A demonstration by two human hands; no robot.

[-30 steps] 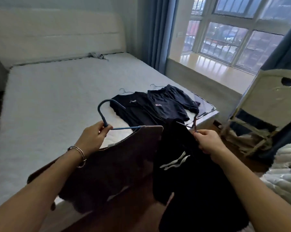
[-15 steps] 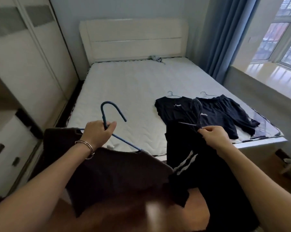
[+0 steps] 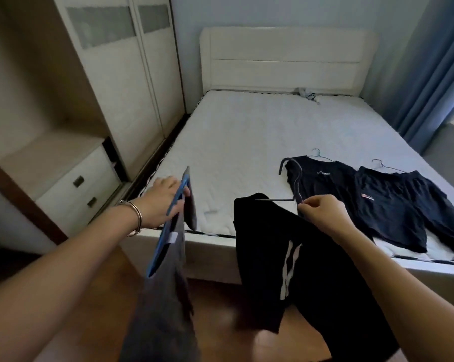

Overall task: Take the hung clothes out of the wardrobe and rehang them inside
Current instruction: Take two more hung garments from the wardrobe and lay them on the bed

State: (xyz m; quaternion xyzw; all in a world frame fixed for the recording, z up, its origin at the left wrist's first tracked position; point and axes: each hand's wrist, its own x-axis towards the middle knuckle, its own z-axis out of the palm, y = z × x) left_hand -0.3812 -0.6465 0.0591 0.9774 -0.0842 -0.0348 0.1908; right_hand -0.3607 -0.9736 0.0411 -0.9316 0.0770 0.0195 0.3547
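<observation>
— So, what is each hand doing?

— The left hand (image 3: 165, 198), with a metal bangle (image 3: 135, 220) on its wrist, is closed around a blue plastic hanger (image 3: 168, 226) that carries a dark grey garment (image 3: 165, 296). Seen edge-on, that garment hangs down in front of the white bed frame (image 3: 215, 246).

— And the other?

— The right hand (image 3: 322, 214) pinches the neck of a dark wire hanger (image 3: 290, 178), fingers closed on it just below the hook. A black garment with white stripes (image 3: 299, 278) drapes from it, hanging over the foot of the bed and down towards the wooden floor (image 3: 90, 322).

— Anything on the bed?

— Two more dark garments on thin hangers lie flat on the white quilted mattress (image 3: 247, 142), towards its right side: a black top (image 3: 322, 184) and, just beside it, a dark piece with a small red and white label (image 3: 393, 205).

— Where is the wardrobe?

— At the left: a pale wardrobe with sliding doors (image 3: 121, 82), and a low drawer unit (image 3: 77, 186) beside it.
</observation>
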